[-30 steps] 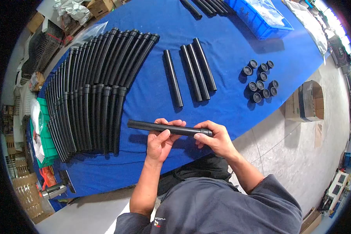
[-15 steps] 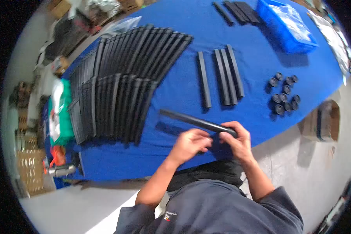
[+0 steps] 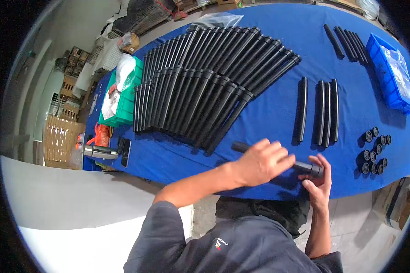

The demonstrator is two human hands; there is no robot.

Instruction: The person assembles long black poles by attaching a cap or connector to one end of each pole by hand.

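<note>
One black tube (image 3: 304,167) off the blue cloth (image 3: 269,113), at the near side of the table, between two hands. Runs crosswise before the body and on a slant: wider collar (image 3: 315,169) to the right and closer to the torso, plain end to the left and farther off. Reaches past the left hand (image 3: 264,161) by a short stub only, and shows again as a short stretch between the hands.

Chief relation, as judged here: collar nearest the right hand (image 3: 320,185), middle of the length under the left hand, plain end on the left hand's side. On the right, fingers curled about the collared end, thumb below. On the left, back of the hand uppermost over the shaft, a little blurred; impossible to tell whether gripping or only touching.

Beyond the hands, on the far side, one loose tube (image 3: 303,109) and, just to its right, three loose tubes (image 3: 328,113) side by side, long axes pointing away from the body. Farther right, a cluster of black caps (image 3: 373,157), nearer the right hand than the left. Leftward, two overlapping fanned rows of tubes (image 3: 191,100), nearer the left hand.
</note>
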